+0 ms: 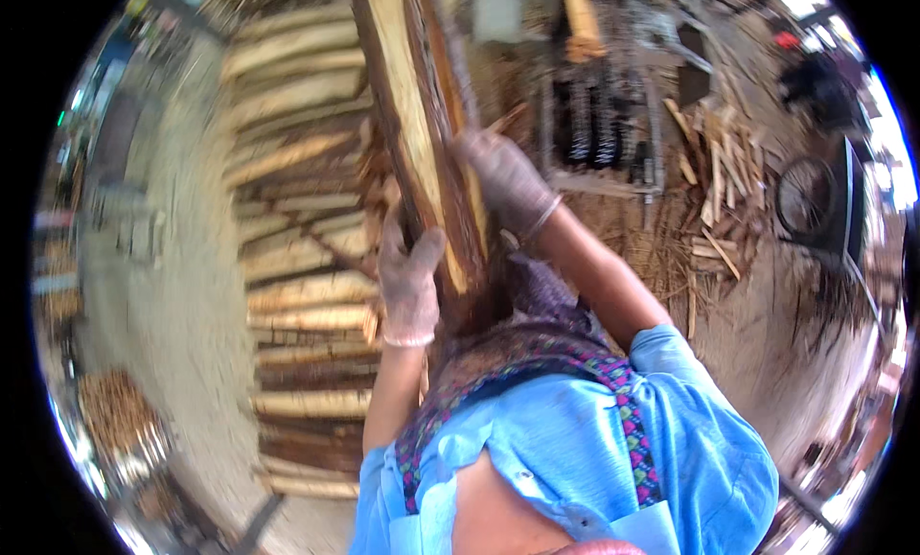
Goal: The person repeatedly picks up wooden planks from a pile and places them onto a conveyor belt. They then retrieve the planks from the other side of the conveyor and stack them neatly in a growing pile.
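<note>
A long, rough wooden slab (410,104) with a pale face and dark bark edges runs from the top of the view down to my apron. My left hand (410,282), in a light knitted glove, grips its left edge with the thumb near the upper face. Against the other edge, higher up, my gloved right hand (505,179) is closed on the same slab; its fingertips are blurred and partly hidden. Whether a second board lies along the slab's right side, I cannot tell. The slab's near end meets the dark, patterned apron (537,330).
Left of the slab, many rough boards (311,291) lie side by side in a long row. Ahead right stands a metal-framed machine (599,124) with dark coiled parts. Beyond it are scattered wood offcuts (724,172) and a spoked wheel (806,193) on a cart.
</note>
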Action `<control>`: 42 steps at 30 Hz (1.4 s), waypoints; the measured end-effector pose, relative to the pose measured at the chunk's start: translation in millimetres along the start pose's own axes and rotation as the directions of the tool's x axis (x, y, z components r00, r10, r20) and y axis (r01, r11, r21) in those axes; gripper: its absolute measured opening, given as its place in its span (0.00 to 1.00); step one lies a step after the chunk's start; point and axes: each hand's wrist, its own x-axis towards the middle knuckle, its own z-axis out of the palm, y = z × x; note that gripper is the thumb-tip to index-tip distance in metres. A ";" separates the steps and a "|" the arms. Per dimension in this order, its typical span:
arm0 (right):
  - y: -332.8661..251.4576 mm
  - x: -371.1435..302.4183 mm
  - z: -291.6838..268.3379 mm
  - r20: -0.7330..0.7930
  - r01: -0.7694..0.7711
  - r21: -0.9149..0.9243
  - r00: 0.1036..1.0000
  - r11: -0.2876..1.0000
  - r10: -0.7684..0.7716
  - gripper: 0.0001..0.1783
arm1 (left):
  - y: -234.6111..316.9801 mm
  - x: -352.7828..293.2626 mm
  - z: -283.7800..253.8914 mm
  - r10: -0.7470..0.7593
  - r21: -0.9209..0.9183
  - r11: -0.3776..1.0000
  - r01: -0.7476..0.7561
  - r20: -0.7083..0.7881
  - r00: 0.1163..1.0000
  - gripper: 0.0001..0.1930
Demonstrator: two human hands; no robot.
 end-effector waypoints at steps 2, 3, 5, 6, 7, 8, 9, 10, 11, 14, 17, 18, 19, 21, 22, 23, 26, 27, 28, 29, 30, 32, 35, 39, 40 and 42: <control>-23.7 -19.4 -18.8 -0.042 0.082 0.249 0.996 0.965 -0.074 0.33 | -4.0 5.0 39.2 0.174 0.581 0.794 -0.180 0.067 0.982 0.29; -36.0 -26.2 -36.5 -0.087 0.052 0.126 0.995 0.991 -0.042 0.34 | -23.1 13.2 38.5 0.208 0.689 0.682 -0.247 0.141 0.968 0.28; -38.4 -44.4 -69.9 -0.224 0.045 0.067 0.974 0.997 -0.029 0.32 | -26.3 28.9 53.8 0.225 0.761 0.443 -0.474 0.417 0.881 0.30; -37.1 -51.4 -86.8 -0.299 0.022 0.044 0.954 0.999 -0.007 0.32 | -32.9 38.8 57.8 0.231 0.724 0.385 -0.573 0.526 0.819 0.30; -37.3 -59.7 -104.4 -0.371 -0.013 0.032 0.928 0.999 0.024 0.31 | -35.4 43.5 64.9 0.159 0.710 0.494 -0.501 0.493 0.855 0.30; -39.3 -67.1 -125.1 -0.440 -0.114 0.027 0.891 0.993 0.114 0.30 | -37.4 43.8 71.6 0.082 0.692 0.589 -0.417 0.461 0.883 0.30; -23.7 -66.1 -149.2 -0.505 -0.115 0.112 0.849 0.987 0.156 0.29 | -39.2 43.6 75.8 0.004 0.669 0.671 -0.319 0.427 0.904 0.29; -7.5 -64.2 -178.2 -0.572 -0.110 0.200 0.794 0.974 0.207 0.28 | -45.1 47.1 75.0 -0.060 0.662 0.717 -0.216 0.367 0.928 0.30; -13.0 -59.0 -204.5 -0.588 -0.126 0.251 0.768 0.960 0.255 0.27 | -51.5 51.1 64.2 -0.126 0.653 0.750 -0.102 0.292 0.948 0.30; -5.0 -25.1 -292.6 -0.644 -0.322 0.291 0.630 0.901 0.433 0.24 | -66.8 54.2 28.8 -0.135 0.734 0.678 0.043 0.067 0.989 0.29; 62.0 11.9 -417.0 -0.758 -0.456 -0.170 0.627 0.874 0.180 0.23 | -74.6 44.9 -11.1 -0.260 0.692 0.631 0.351 -0.237 0.936 0.30; 78.6 30.2 -452.9 -0.754 -0.433 -0.294 0.653 0.852 0.072 0.23 | -70.2 37.9 -24.8 -0.275 0.700 0.579 0.418 -0.315 0.909 0.31; 80.7 55.5 -475.9 -0.734 -0.372 -0.316 0.678 0.872 0.023 0.22 | -70.2 25.2 -46.2 -0.265 0.613 0.635 0.470 -0.398 0.878 0.32; 73.1 95.1 -543.5 -0.706 -0.340 -0.355 0.708 0.871 -0.011 0.19 | -77.0 2.7 -88.6 -0.276 0.407 0.742 0.533 -0.538 0.796 0.33; 68.3 122.9 -563.0 -0.674 -0.359 -0.376 0.738 0.854 0.013 0.18 | -72.9 -9.9 -98.7 -0.205 0.475 0.676 0.563 -0.613 0.763 0.30; 52.3 148.1 -535.4 -0.652 -0.373 -0.331 0.754 0.867 0.076 0.18 | -58.4 -22.5 -94.3 -0.145 0.524 0.655 0.544 -0.620 0.771 0.28; 0.0 176.8 -490.4 -0.600 -0.418 -0.327 0.785 0.848 0.155 0.20 | -54.2 -96.8 -153.5 0.032 0.882 -0.108 0.458 -0.458 0.888 0.19; 24.2 172.1 -496.8 -0.553 -0.393 -0.416 0.825 0.820 0.115 0.20 | -58.3 -117.2 -177.9 -0.045 0.820 -0.493 0.291 -0.358 0.933 0.16; 47.0 173.3 -501.1 -0.504 -0.354 -0.513 0.862 0.782 0.060 0.20 | -62.6 -136.7 -201.6 -0.122 0.663 -0.744 0.081 -0.253 0.960 0.14; 60.4 160.0 -510.6 -0.493 -0.337 -0.591 0.870 0.733 0.003 0.21 | -34.0 -103.7 -168.3 -0.014 0.775 -0.249 0.581 -0.603 0.798 0.17; 66.3 154.2 -513.9 -0.473 -0.319 -0.660 0.880 0.681 -0.047 0.21 | 1.4 -79.8 -126.5 0.097 0.487 0.381 0.786 -0.867 0.489 0.22; 77.0 174.7 -480.6 -0.369 -0.232 -0.765 0.923 0.601 -0.114 0.21 | -23.2 -171.8 -171.0 0.261 0.436 0.390 0.811 -0.897 0.357 0.32; 78.0 167.4 -438.8 -0.310 -0.157 -0.843 0.924 0.515 -0.226 0.22 | -22.6 -244.3 -187.2 0.375 0.265 0.377 0.888 -0.920 0.115 0.35; 46.9 114.8 -367.7 -0.260 -0.078 -0.911 0.871 0.406 -0.416 0.23 | -16.2 -313.4 -215.1 0.492 0.049 0.342 0.938 -0.860 -0.135 0.42; 38.7 101.7 -344.5 -0.238 -0.041 -0.916 0.857 0.399 -0.458 0.23 | 3.1 -319.5 -206.8 0.398 -0.070 0.350 0.934 -0.891 -0.216 0.44; 27.8 69.6 -301.8 -0.209 0.030 -0.905 0.838 0.425 -0.504 0.24 | -0.9 -370.1 -249.6 0.512 -0.070 0.333 0.940 -0.824 -0.243 0.53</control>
